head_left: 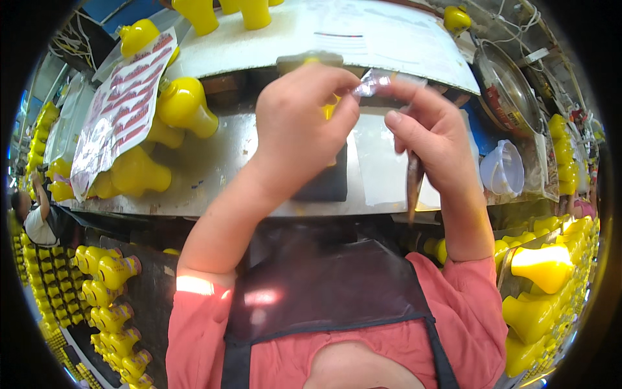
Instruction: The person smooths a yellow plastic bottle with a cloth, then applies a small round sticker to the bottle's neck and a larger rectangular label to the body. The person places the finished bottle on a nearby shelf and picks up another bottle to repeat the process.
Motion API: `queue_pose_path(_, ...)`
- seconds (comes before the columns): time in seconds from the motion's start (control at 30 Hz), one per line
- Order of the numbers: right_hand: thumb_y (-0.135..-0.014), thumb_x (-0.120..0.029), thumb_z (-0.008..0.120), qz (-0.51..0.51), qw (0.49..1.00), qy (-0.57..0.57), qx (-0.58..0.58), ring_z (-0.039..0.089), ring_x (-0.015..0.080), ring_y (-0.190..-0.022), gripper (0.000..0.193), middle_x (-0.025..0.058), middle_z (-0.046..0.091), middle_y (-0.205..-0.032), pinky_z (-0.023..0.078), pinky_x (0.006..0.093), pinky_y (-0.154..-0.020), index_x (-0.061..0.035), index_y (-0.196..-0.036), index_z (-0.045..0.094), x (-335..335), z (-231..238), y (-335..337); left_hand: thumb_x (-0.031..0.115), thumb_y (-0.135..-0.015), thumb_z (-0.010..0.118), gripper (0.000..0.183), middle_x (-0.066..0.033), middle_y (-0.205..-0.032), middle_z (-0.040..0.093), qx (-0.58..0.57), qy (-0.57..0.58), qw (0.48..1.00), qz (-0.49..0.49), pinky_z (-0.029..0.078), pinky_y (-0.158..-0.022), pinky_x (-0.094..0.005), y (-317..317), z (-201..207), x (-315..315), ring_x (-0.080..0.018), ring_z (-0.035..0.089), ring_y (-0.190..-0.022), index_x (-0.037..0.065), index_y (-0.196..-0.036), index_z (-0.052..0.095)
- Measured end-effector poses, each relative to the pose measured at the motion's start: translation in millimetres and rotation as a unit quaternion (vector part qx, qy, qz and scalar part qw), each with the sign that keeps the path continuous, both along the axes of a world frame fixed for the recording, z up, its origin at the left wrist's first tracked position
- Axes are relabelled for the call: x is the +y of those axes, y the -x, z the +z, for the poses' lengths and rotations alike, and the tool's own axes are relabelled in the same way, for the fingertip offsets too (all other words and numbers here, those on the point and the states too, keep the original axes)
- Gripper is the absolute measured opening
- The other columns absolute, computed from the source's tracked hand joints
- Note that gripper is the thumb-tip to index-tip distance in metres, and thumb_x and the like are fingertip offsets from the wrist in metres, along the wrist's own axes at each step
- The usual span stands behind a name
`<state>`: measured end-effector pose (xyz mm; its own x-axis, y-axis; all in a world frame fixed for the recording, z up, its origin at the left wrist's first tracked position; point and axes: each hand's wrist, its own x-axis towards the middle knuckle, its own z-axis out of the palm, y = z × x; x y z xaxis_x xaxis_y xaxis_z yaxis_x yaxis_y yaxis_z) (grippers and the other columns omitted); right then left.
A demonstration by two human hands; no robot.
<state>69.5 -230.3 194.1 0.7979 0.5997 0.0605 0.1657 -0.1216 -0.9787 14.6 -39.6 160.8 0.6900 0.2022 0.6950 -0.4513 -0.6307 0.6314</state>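
Note:
Both my hands are raised over the metal-topped workbench, meeting at a small shiny piece of clear film. My left hand pinches one side of it between thumb and fingertips. The fingertips of my right hand are at its other side, and a slim brown pointed tool is tucked in that hand, tip down. Behind my left hand something yellow shows in part; most of it is hidden. A dark pad lies beneath on the bench, with a white sheet at its right.
Several glossy yellow vase-shaped bottles stand at the left, under a sheet of red printed decals. A whitish bucket and a round metal pan are at the right. Racks of yellow bottles line both sides. Another person is far left.

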Motion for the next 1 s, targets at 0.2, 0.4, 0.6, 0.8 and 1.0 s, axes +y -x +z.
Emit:
queue_pose_path(0.2, -0.087, -0.009, 0.079, 0.04, 0.99, 0.054, -0.12, 0.058, 0.0047, -0.07, 0.036, -0.0002, 0.066, -0.08, 0.047, 0.02, -0.065, 0.0003, -0.12, 0.069, 32, -15, -34, 0.009, -0.097, 0.07, 0.018, -0.003, -0.095, 0.073, 0.249, 0.316, 0.906, -0.132, 0.054, -0.073, -0.0218, 24, 1, 21, -0.0059, 0.065, -0.083, -0.002, -0.111, 0.074)
queue_pose_path(0.4, -0.091, -0.023, 0.076, 0.051, 0.972, 0.187, -0.134, 0.065, 0.0085, -0.073, 0.024, 0.003, 0.071, -0.082, 0.055, 0.0246, -0.067, 0.0012, -0.095, 0.074, 74, -44, -77, 0.011, -0.094, 0.074, 0.035, 0.0017, -0.087, 0.067, 0.24, 0.403, 0.877, -0.103, 0.05, -0.07, -0.0199, 0, -51, 31, -0.005, 0.059, -0.073, -0.001, -0.126, 0.067)
queue_pose_path(0.6, -0.088, -0.02, 0.077, 0.032, 0.951, 0.188, -0.245, 0.065, 0.0101, -0.071, 0.022, 0.0055, 0.071, -0.081, 0.056, 0.0268, -0.069, 0.0013, -0.092, 0.075, 85, -55, -89, 0.025, -0.077, 0.088, 0.072, -0.0105, -0.108, 0.059, 0.208, 0.117, 0.963, 0.128, 0.05, -0.085, -0.0364, 0, -108, 30, -0.0234, 0.058, -0.097, 0.002, -0.134, 0.052)
queue_pose_path(0.8, -0.088, -0.021, 0.077, 0.014, 0.962, 0.214, -0.171, 0.063, 0.0095, -0.074, 0.021, 0.0034, 0.072, -0.088, 0.054, 0.0262, -0.07, -0.0021, -0.096, 0.074, 108, -53, -115, 0.036, -0.085, 0.08, 0.084, -0.0226, -0.136, 0.045, 0.175, 0.125, 0.972, 0.097, 0.037, -0.111, -0.0482, -1, -140, 24, -0.0374, 0.046, -0.127, -0.002, -0.146, 0.035)
queue_pose_path(1.0, -0.096, -0.03, 0.07, -0.03, 0.973, 0.158, -0.164, 0.061, 0.0081, -0.076, 0.027, 0.0028, 0.07, -0.093, 0.05, 0.0223, -0.07, -0.0052, -0.109, 0.071, 89, -57, -111, 0.037, -0.086, 0.078, 0.097, -0.0245, -0.145, 0.036, 0.145, 0.292, 0.945, -0.016, 0.034, -0.117, -0.0483, -3, -144, 30, -0.0391, 0.04, -0.136, -0.003, -0.156, 0.023)
